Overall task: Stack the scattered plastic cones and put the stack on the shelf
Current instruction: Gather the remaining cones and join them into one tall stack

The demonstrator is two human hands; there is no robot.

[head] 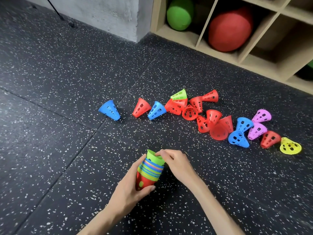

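My left hand (pixel 130 185) grips a stack of nested cones (pixel 149 171) of many colours, red on the outside, low in the middle. My right hand (pixel 176 162) pinches the rim of a green cone (pixel 155 156) that sits in the stack's open end. Several loose perforated cones lie on the floor beyond: a blue cone (pixel 109 110) alone at the left, a red cone (pixel 141 107) beside another blue one (pixel 156 110), a heap of red cones (pixel 203 114), then blue, pink cones (pixel 259 123) and a yellow cone (pixel 290 146) at the right.
A wooden cubby shelf (pixel 243 56) stands at the back right on the floor, with a green ball (pixel 179 13) and a red ball (pixel 228 30) in its lower compartments. A grey concrete pillar (pixel 118 16) rises at the back. The floor is black speckled rubber.
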